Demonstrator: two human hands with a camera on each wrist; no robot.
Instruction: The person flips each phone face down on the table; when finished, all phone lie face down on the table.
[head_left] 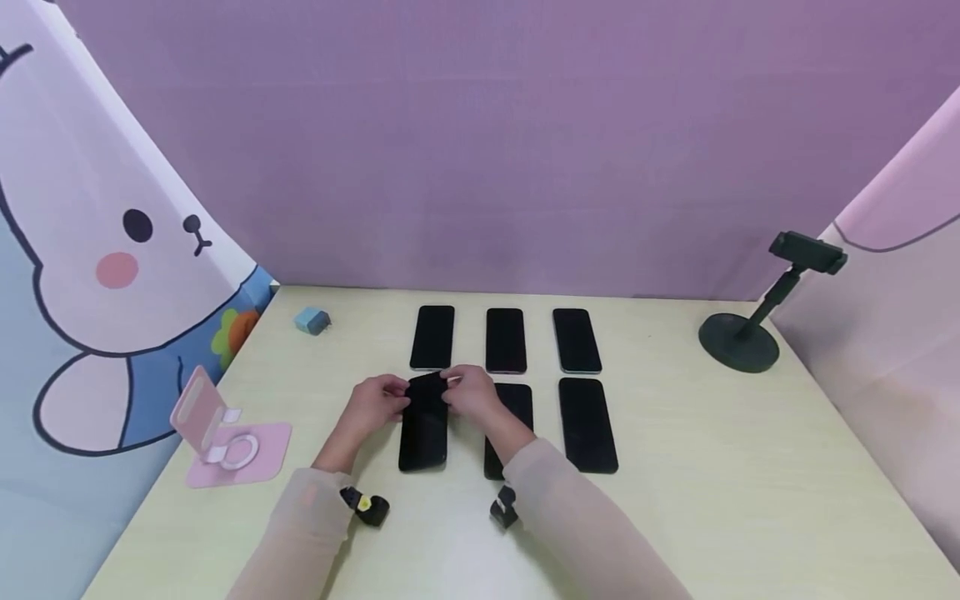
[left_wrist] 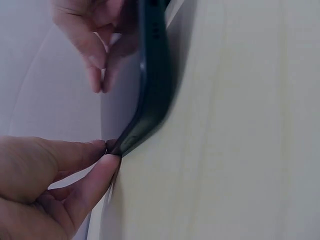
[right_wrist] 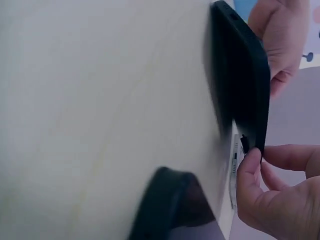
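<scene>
A black smartphone (head_left: 424, 435) lies at the left of the near row, held at its far end by both hands. My left hand (head_left: 373, 402) pinches its far left corner between thumb and fingers. On the opposite corner my right hand (head_left: 472, 393) has a similar pinch. In the right wrist view the phone (right_wrist: 252, 75) stands tilted, with its far end raised off the table. The left wrist view shows the phone's dark edge (left_wrist: 157, 75) and the fingers reflected in its glossy screen. Right of it, another black phone (head_left: 514, 408) is partly covered by my right forearm.
Three more phones form the back row, a left one (head_left: 432, 337), a middle one (head_left: 506, 340) and a right one (head_left: 577, 340). Another phone (head_left: 588, 425) ends the near row. A pink folding stand (head_left: 264, 450) and blue charger (head_left: 311, 321) are left, a black stand (head_left: 738, 342) right.
</scene>
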